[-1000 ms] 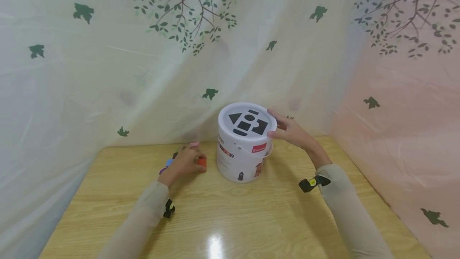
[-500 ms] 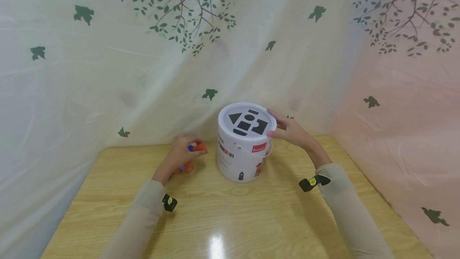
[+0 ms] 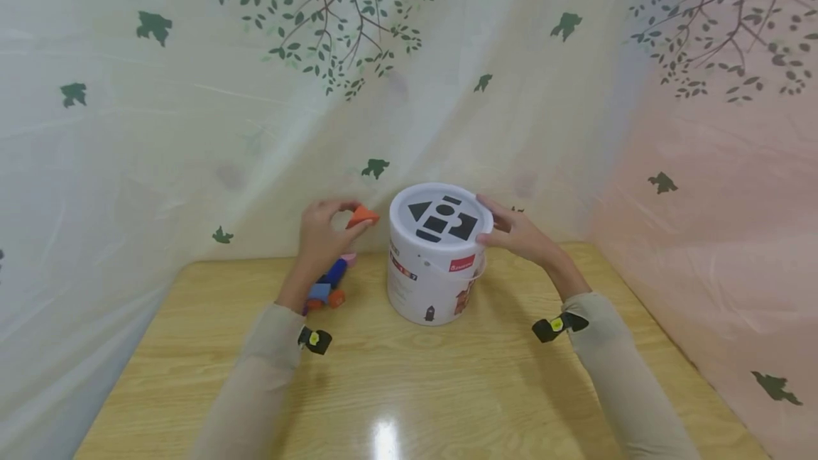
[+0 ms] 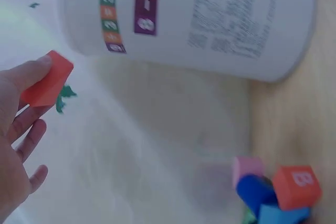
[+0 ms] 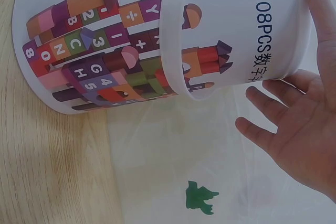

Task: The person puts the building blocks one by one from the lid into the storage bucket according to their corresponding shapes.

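My left hand (image 3: 322, 236) is raised off the table, left of the white bucket (image 3: 431, 282). Its thumb and fingers pinch an orange triangular block (image 3: 363, 216), close to the bucket's rim. In the left wrist view the thumb lies on the face of that block (image 4: 52, 80). The bucket stands upright, its lid (image 3: 402, 222) pierced by shaped holes, including a triangle, a circle and a square. My right hand (image 3: 520, 236) rests on the right side of the lid's rim, thumb in front and fingers behind. In the right wrist view its fingers (image 5: 262, 103) are spread and fairly straight.
Several loose blocks lie under my left hand on the wooden table (image 3: 358, 389): a dark blue cylinder (image 3: 335, 272), a light blue block (image 3: 319, 293), a pink one (image 4: 247, 166) and an orange lettered cube (image 4: 296, 187). Behind the table hangs a leaf-printed curtain (image 3: 287, 162).
My left hand has gone from the loose blocks up to about the lid's height, taking the orange triangular block with it. The bucket and my right hand stay in place.
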Demonstrator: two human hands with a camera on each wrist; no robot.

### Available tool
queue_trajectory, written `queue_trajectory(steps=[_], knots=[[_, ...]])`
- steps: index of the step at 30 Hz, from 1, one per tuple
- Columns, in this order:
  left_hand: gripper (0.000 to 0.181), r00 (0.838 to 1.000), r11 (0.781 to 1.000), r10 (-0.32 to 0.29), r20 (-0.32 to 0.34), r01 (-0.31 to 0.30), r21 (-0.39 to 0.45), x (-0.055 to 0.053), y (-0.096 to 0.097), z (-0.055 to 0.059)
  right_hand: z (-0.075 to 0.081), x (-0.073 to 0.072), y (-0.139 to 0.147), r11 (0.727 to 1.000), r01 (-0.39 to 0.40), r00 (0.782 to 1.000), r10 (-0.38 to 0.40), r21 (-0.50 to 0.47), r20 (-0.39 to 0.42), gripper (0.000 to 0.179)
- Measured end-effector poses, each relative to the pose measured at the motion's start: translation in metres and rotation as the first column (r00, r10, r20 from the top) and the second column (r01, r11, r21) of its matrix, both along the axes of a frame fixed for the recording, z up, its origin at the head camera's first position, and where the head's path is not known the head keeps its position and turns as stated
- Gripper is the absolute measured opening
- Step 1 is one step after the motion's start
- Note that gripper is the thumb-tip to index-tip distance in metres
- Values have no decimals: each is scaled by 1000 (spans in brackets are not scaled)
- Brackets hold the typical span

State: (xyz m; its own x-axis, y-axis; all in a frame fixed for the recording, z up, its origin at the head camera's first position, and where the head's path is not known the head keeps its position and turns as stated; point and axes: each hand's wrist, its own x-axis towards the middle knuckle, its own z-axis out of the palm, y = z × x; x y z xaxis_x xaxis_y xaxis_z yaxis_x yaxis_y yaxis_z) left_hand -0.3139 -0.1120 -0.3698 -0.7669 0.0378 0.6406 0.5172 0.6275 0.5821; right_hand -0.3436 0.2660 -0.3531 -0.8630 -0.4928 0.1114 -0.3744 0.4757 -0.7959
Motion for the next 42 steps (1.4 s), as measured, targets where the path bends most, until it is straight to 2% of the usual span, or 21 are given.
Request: queue_trajectory(steps=[5, 8, 10, 12, 17, 26, 30, 36, 42], knots=[[39, 994, 1000, 5, -112, -3, 21, -6, 17, 15, 1, 1, 0, 1000, 0, 1000, 0, -4, 6, 87], [39, 991, 1000, 11, -134, -7, 28, -9, 28, 24, 1, 1, 0, 1000, -3, 1000, 3, -9, 6, 87], [39, 993, 1000, 19, -115, -16, 24, -10, 36, 28, 0, 1, 0, 1000, -2, 1000, 2, -9, 6, 87], [38, 997, 999, 30, -65, -29, 21, -10, 44, 32, 0, 1, 0, 1000, -2, 1000, 2, -11, 6, 87], [38, 997, 997, 70, 13, -70, -22, -14, 63, 34, 0, 2, 0, 1000, -3, 1000, 3, -17, 9, 87], [37, 993, 990, 119, -2, -119, -72, -17, 86, 32, 1, 3, -1, 1000, -1, 1000, 1, -17, 9, 87], [37, 991, 989, 131, -2, -131, -66, -18, 92, 30, 0, 4, -1, 1000, 2, 1000, -2, -13, 12, 87], [37, 987, 987, 151, 46, -148, -62, -22, 95, 29, -1, 3, -2, 1000, 7, 1000, -7, -4, 5, 87], [35, 978, 983, 173, 121, -163, -89, -25, 98, 35, 0, 2, -1, 1000, 11, 1000, -11, -2, 5, 87]])
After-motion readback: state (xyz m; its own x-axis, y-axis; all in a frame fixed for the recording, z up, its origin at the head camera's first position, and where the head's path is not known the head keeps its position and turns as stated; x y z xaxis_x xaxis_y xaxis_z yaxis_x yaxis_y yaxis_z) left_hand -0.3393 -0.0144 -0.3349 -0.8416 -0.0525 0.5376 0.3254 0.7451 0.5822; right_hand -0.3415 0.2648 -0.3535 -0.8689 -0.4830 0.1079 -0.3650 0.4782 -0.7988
